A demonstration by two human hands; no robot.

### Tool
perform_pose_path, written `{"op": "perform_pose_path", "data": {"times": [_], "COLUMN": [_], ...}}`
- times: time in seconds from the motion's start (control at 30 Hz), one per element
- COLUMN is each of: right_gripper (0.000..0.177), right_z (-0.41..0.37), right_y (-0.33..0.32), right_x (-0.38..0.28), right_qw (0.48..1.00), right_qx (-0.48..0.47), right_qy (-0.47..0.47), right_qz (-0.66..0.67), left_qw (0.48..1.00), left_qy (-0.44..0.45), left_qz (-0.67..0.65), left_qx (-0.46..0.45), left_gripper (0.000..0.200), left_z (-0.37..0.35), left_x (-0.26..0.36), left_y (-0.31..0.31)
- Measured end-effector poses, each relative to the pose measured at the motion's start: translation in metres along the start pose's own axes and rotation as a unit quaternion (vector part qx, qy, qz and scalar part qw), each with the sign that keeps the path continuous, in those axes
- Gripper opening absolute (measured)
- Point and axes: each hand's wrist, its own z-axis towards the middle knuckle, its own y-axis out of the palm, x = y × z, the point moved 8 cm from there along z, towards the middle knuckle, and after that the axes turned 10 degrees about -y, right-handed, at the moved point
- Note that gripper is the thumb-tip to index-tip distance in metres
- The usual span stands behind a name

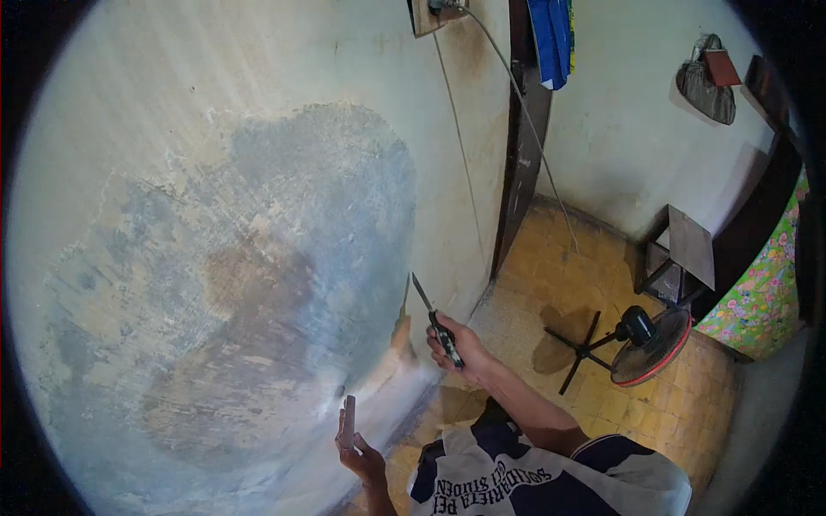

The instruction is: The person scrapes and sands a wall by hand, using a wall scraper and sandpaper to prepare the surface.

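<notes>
In the head view, my right hand (458, 347) is closed round the dark handle of a knife (445, 334), whose narrow blade points up and to the left, close to the wall. Lower down, my left hand (361, 456) holds a small grey-brown rectangular block (348, 423) upright between thumb and fingers. Beside both hands stands a pale wall (456, 155) with a large rough patch (284, 258) of grey-blue and tan. Shadows of the hands and knife fall on the wall. What the block is made of cannot be told.
A fan (651, 347) with a red rim and its crossed base (583, 351) stand on the yellow tiled floor (538, 288). Behind it is a small table (691, 249). A cable (516, 86) hangs from the wall socket (439, 7). Flowered fabric (761, 301) lies at the right.
</notes>
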Motion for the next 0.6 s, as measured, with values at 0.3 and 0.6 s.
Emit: {"op": "perform_pose_path", "data": {"times": [0.3, 0.6], "right_gripper": [0.031, 0.017], "right_z": [-0.050, -0.036], "right_y": [-0.012, 0.002], "right_x": [-0.058, -0.137], "right_qw": [0.685, 0.743], "right_qx": [-0.016, -0.005], "right_qy": [-0.328, -0.420], "right_qz": [-0.651, -0.521], "left_qw": [1.000, 0.996], "left_qy": [-0.014, -0.053], "left_qz": [0.007, 0.055], "left_qx": [0.002, 0.042], "left_gripper": [0.032, 0.036], "left_z": [0.008, -0.013], "left_x": [0.034, -0.008], "left_y": [0.009, 0.017]}}
